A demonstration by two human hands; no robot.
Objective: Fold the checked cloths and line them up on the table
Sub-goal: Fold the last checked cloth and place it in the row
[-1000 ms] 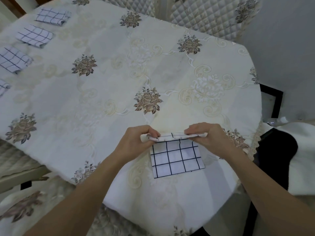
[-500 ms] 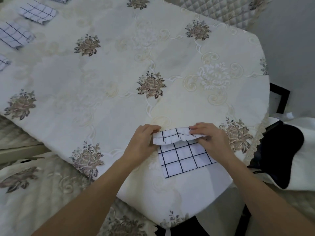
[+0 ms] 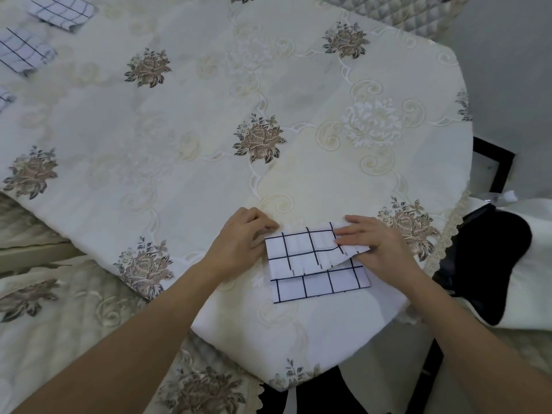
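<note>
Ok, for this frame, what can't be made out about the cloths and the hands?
- Head view: the row of folded cloths runs off the top-left edge, so its count is unknown.
- The checked cloth has its right end under the right hand.
- The left hand hides its own fingers' hold on the cloth's left edge.
- The layers under the top flap are covered.

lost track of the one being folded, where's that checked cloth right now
In the head view the cloth lies near the table's near edge, lower right, between the left hand and right hand.
</note>
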